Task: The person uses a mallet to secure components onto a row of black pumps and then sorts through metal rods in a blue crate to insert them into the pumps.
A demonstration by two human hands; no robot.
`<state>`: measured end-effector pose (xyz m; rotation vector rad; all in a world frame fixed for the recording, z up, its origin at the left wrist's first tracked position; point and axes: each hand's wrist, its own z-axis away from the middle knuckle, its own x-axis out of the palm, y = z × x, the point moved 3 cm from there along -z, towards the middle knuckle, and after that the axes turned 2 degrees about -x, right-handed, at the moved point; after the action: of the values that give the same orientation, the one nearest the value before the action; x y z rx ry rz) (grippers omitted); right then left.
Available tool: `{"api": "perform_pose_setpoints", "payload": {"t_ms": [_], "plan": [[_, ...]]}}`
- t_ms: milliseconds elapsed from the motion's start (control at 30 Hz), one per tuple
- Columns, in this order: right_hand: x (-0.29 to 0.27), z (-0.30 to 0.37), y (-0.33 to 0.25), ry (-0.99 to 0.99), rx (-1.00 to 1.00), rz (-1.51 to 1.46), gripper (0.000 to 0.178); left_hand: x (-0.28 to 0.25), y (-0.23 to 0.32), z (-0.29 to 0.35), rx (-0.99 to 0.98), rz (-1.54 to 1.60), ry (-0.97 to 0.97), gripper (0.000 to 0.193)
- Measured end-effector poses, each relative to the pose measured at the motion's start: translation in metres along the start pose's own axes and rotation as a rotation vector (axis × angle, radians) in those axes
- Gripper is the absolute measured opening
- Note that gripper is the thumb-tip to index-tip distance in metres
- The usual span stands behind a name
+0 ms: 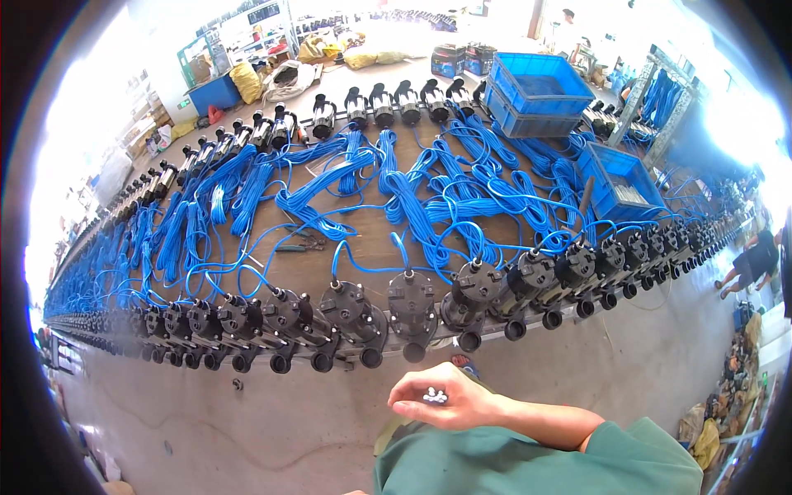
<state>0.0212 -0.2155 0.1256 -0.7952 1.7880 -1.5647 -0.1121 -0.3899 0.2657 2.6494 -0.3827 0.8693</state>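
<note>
My right hand (441, 398) is held in front of my body, below the table's near edge, with its fingers curled into a cup. Several small white pieces (435, 396) lie in it; they are too small to tell their kind. Nearest to the hand is a black pump (411, 307) standing in the near row, apart from my fingers. A blue cable runs from its top. Of my left hand nothing clear shows; only a sliver of skin appears at the lower edge.
Bundled blue cables (412, 206) cover much of the brown table (330, 256). Pliers (304, 241) lie among them. Another row of pumps (381, 107) lines the far edge. Stacked blue crates (536, 95) and a blue bin (620, 186) stand at right. A person (755, 260) is at far right.
</note>
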Motion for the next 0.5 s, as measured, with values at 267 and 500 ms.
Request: {"api": "perform_pose_setpoints", "payload": {"t_ms": [267,500], "plan": [[-0.014,0.019,0.013,0.149,-0.004,0.055,0.014,-0.072,-0.074,0.051,-0.603,-0.540,0.254,0.026],[-0.028,0.023,0.015,0.298,0.311,-0.322,0.021,-0.114,-0.128,0.108,-1.220,-0.359,0.536,0.013]]}}
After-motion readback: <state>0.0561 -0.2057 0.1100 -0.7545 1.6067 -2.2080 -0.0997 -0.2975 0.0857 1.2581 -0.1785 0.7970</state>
